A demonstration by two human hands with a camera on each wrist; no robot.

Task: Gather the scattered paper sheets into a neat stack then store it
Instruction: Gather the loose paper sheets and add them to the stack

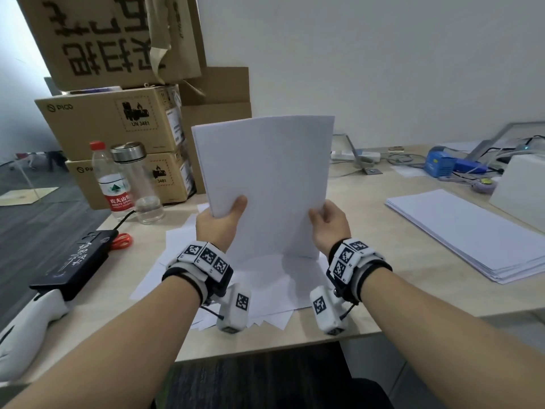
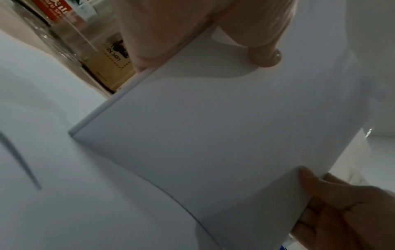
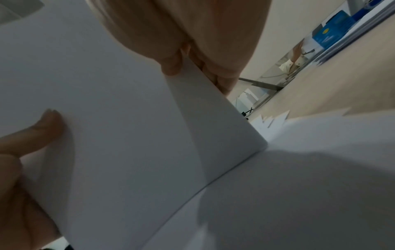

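Note:
I hold a bundle of white paper sheets (image 1: 265, 172) upright, its bottom edge standing on loose sheets (image 1: 265, 287) that lie on the desk. My left hand (image 1: 224, 219) grips the bundle's left edge, thumb on the near face. My right hand (image 1: 327, 222) grips the right edge the same way. In the left wrist view the bundle (image 2: 213, 126) stands on the flat sheets (image 2: 64, 186), with my left hand (image 2: 213, 33) above it and my right hand (image 2: 342, 211) at the lower right. The right wrist view shows the bundle (image 3: 117, 118) pinched by my right hand (image 3: 192, 42).
A second flat stack of paper (image 1: 472, 234) lies on the desk at the right, beside a white box (image 1: 522, 190). Cardboard boxes (image 1: 118, 125), a water bottle (image 1: 112, 184) and a glass flask (image 1: 138, 184) stand at the back left. A black case (image 1: 73, 261) and red scissors (image 1: 122, 242) lie left.

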